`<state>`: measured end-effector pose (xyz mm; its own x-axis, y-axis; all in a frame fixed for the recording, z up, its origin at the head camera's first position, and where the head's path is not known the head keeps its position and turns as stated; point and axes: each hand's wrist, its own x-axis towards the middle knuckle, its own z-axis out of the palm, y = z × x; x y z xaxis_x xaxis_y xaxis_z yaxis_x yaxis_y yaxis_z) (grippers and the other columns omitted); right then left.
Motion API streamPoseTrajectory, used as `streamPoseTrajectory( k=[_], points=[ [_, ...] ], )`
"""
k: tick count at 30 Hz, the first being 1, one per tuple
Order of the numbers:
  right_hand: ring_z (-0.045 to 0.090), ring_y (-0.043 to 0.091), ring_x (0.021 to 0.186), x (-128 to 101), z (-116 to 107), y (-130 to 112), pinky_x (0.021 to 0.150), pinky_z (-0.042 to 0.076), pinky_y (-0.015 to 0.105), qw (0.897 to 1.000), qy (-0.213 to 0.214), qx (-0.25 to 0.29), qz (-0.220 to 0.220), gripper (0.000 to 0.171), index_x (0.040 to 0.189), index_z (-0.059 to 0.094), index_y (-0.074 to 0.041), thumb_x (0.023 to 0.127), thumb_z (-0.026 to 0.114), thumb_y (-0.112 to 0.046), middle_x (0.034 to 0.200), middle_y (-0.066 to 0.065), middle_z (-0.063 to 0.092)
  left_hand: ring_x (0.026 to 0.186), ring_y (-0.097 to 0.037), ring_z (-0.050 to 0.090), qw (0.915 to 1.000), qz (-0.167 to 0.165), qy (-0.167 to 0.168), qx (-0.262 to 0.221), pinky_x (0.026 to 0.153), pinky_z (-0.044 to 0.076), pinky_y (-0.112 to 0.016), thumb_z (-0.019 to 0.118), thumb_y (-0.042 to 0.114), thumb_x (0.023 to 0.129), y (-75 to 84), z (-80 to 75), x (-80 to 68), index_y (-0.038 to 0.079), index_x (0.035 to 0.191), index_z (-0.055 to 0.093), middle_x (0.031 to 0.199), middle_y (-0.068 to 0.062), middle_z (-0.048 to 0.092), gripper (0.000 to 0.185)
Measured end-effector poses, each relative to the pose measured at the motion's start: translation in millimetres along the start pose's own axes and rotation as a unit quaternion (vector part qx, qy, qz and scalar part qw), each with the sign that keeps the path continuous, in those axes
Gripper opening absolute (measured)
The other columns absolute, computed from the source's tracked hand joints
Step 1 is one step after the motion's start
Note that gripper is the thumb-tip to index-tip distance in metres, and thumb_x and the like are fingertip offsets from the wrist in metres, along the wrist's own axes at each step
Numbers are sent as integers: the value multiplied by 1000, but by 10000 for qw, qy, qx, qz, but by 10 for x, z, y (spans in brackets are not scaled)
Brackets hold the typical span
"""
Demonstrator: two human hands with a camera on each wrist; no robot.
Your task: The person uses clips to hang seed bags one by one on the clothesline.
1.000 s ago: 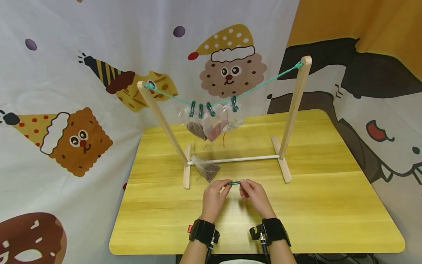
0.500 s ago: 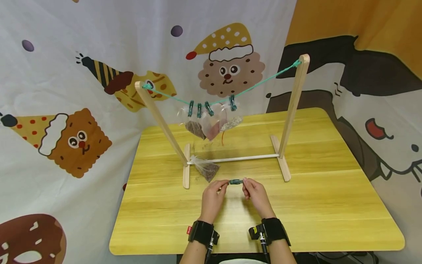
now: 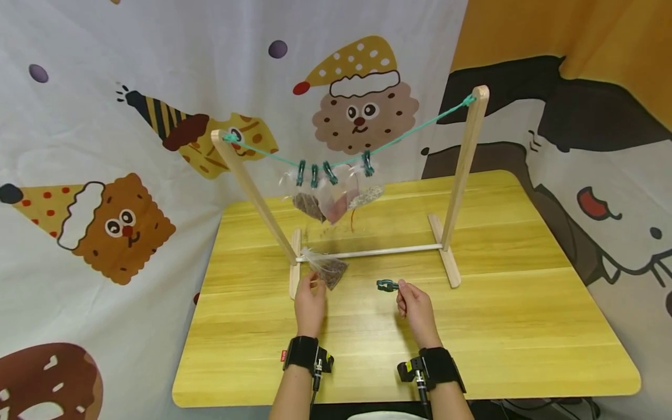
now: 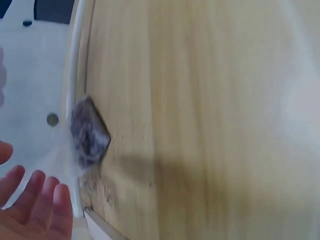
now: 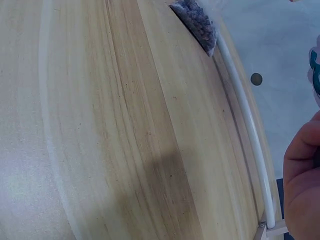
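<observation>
My right hand [image 3: 418,306] pinches a dark green clothespin [image 3: 387,285] by one end, a little above the table, with its other end pointing left. In the right wrist view only part of that hand [image 5: 304,185] and a sliver of the clothespin show at the right edge. A clear plastic bag of dark brown bits [image 3: 333,272] lies near the left foot of a wooden stand. My left hand [image 3: 311,303] is right beside the bag. In the left wrist view its fingers [image 4: 32,197] are spread and loosely bent, close to the bag's filmy top.
A wooden stand [image 3: 462,175] holds a sagging green string [image 3: 415,134]. Several green clothespins [image 3: 329,173] clip bags on it, among them a pinkish one [image 3: 338,207]. A white rod [image 3: 391,252] joins the stand's feet. Behind the table [image 3: 499,338] hangs a printed cloth [image 3: 210,46].
My left hand has let go of the clothespin and moved left to the bag on the table. The right hand keeps hold of the clothespin and has shifted slightly right.
</observation>
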<state>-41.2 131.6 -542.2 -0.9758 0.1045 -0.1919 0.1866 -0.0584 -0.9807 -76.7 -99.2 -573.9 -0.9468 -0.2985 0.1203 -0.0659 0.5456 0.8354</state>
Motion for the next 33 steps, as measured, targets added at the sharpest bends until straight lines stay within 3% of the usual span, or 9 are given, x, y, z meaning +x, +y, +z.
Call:
streamPoseTrajectory(
  k=[3, 9, 15, 20, 25, 29, 33],
  points=[
    [34, 22, 47, -13, -11, 8, 42, 33, 30, 9999, 101, 34, 57, 45, 73, 45, 6, 93, 45, -34, 57, 13, 36, 87, -17, 57, 9995, -301, -25, 40, 70, 47, -34, 56, 18, 87, -53, -17, 104, 6, 118, 56, 102, -5, 58, 33],
    [29, 14, 42, 8, -78, 61, 39, 27, 26, 9998, 74, 74, 156, 43, 75, 46, 6, 93, 45, -33, 54, 9, 33, 82, -20, 56, 9984, -509, -205, 100, 64, 47, -36, 55, 22, 88, -102, -30, 269, 6, 121, 53, 103, -7, 56, 37],
    [27, 13, 41, 37, -169, 217, 39, 25, 25, 9988, 247, 94, 408, 47, 76, 47, 4, 90, 47, -41, 51, 4, 32, 85, -26, 55, 9960, -700, -488, 270, 71, 44, -39, 54, 24, 88, -133, -13, 373, 4, 125, 50, 108, -12, 55, 42],
    [29, 14, 43, 25, -184, 284, 41, 27, 27, 9984, 357, 13, 448, 51, 77, 47, 3, 88, 47, -47, 53, 5, 32, 100, -30, 52, 9928, -926, -740, -164, 81, 42, -42, 51, 27, 90, -138, -1, 423, 6, 130, 45, 118, -13, 53, 46],
    [31, 14, 43, 6, -179, 331, 40, 29, 26, 9981, 353, -37, 500, 49, 77, 48, 3, 89, 47, -44, 53, 4, 34, 109, -30, 49, 9869, -1294, -711, -655, 81, 44, -41, 50, 28, 91, -148, -11, 429, 8, 137, 34, 124, -12, 50, 53],
    [30, 13, 42, -12, -185, 351, 39, 27, 23, 9980, 378, -4, 499, 50, 78, 48, 7, 90, 48, -42, 52, 4, 33, 90, -26, 56, 9874, -1295, -609, -670, 66, 44, -36, 51, 26, 90, -134, -4, 450, 6, 137, 32, 116, -12, 54, 55],
    [29, 13, 42, -1, -201, 341, 39, 27, 23, 9985, 389, 16, 377, 50, 78, 48, 8, 91, 47, -40, 52, 5, 32, 64, -20, 50, 9924, -992, -570, -445, 53, 36, -29, 53, 30, 89, -72, 26, 489, 4, 118, 52, 94, -13, 59, 39]
  ],
)
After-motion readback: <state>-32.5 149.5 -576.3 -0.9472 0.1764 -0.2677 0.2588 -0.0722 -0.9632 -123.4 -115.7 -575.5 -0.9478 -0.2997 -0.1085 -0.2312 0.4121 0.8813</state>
